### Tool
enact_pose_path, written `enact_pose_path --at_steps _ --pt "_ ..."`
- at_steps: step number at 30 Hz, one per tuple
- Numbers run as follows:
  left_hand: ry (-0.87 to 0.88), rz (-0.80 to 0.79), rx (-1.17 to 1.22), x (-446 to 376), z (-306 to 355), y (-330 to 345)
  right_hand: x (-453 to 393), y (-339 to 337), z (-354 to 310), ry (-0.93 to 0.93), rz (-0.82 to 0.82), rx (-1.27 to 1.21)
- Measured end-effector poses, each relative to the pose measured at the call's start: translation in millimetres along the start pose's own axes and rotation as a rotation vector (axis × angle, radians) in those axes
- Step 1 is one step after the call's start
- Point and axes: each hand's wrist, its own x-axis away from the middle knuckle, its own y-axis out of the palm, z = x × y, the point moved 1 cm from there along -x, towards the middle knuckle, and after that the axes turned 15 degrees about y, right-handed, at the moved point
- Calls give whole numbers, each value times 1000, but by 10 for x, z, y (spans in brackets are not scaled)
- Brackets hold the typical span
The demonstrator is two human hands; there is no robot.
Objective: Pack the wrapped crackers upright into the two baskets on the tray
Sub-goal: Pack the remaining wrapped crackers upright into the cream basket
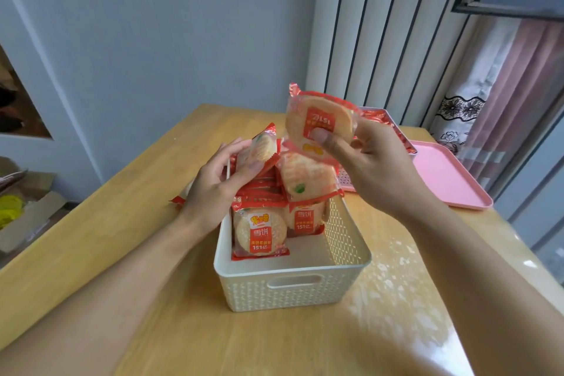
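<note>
On the light wooden table (122, 223), a cream plastic lattice basket (293, 287) holds red-and-clear wrapped round crackers standing upright (259, 233) in its far half, with one more packet lying tilted on top of them (305, 178). Above it, the left hand (213, 186) pinches a small wrapped cracker (263, 146) between thumb and fingers, and the right hand (375, 165) pinches a larger wrapped cracker (317, 122) upside down. Behind the basket lies a pink plastic tray (451, 180).

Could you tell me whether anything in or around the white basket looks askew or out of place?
Yes. One wrapped cracker leans tilted atop the upright rows in the white basket, and a red wrapper corner pokes out on the table left of it.
</note>
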Motion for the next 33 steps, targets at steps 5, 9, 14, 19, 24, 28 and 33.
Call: enact_pose_path --at_steps 5,9,14,19,24,28,33 --pt "50 -4 -83 6 16 18 74 -39 -54 151 -98 -244" --pt "193 38 -121 44 182 23 107 -10 -51 164 -152 -237" --pt "372 -49 -109 76 399 38 146 128 -44 132 -265 -111" --pt "462 145 -20 94 436 46 200 140 -94 96 -341 -47" --pt "456 17 -118 75 458 -31 147 101 -122 126 -173 -273" --pt "395 -230 -312 89 478 -80 123 100 -99 118 -146 -291" --pt "255 -421 -481 140 539 -61 221 331 -88 -63 -253 216"
